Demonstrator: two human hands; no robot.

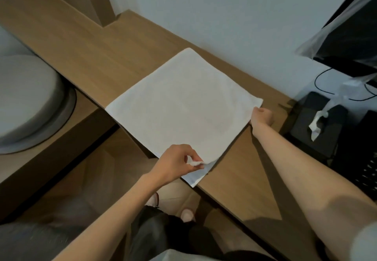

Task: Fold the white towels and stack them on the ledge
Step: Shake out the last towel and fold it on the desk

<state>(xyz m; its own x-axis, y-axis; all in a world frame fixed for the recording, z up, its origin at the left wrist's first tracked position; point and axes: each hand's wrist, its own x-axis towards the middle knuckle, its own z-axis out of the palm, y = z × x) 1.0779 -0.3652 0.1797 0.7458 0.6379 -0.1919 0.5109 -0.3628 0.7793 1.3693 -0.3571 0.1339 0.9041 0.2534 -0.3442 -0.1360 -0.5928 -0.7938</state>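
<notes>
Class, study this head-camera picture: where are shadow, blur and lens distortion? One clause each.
Head view: the right forearm casts a dark shadow on the wooden ledge; the bottom left corner is smeared with blur, while the white towel is fairly sharp; the forearm swells toward the bottom right corner, wide-angle stretch; no glare on the towel.

Left: grey round padded stool [24,101] sat.
Right: black rectangular tissue box [302,126] stood.
Upper right: black plastic-draped screen [350,42] hung.
</notes>
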